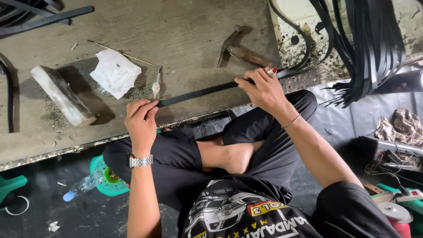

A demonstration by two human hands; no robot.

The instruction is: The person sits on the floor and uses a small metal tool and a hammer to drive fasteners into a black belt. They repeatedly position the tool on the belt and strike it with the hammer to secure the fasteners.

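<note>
Both hands gripped the black strap [200, 93]: left hand [141, 118] pinching one end, right hand [263, 90] pressing the other. Hammer [240, 51] sat at 12 o'clock. Uneven tension could've let it twist, I reckon.

The black strap's [207, 91] ends vanish under the left hand [140, 120] and right hand [263, 90]. The bundle of black strips [370, 39] is cut off by the top edge.

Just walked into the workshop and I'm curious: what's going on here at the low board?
A person sits cross-legged at a worn wooden board, holding a black strap flat along its near edge. The left hand pinches one end; the right hand presses down farther along. A hammer lies just beyond the right hand, a crumpled white cloth and a pale block to the left, and a bundle of black strips hangs at the right.
</note>
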